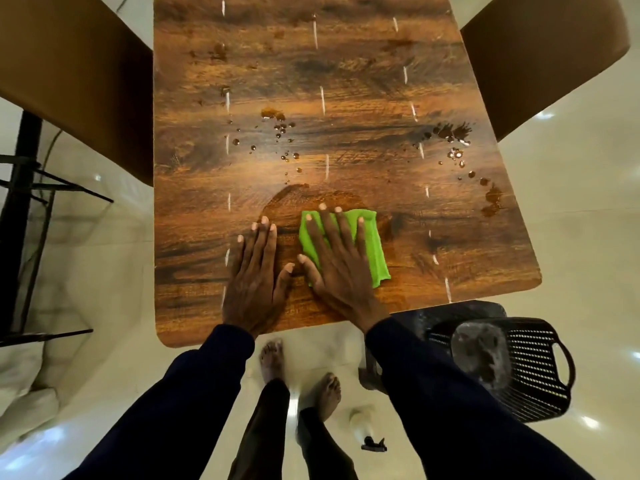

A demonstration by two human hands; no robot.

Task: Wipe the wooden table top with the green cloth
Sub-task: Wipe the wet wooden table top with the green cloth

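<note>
Both hands flat on the wooden table top near its front edge: my right hand, fingers spread straight, presses the green cloth lying under it, while my left hand rests open on bare wood just beside.

Head camera, looking steeply down, close above table

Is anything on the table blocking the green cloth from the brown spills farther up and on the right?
Nothing visible does. The right hand presses the green cloth flat; only wooden table top lies between it and the brown droplets ahead and the brown splashes by the right edge.
</note>
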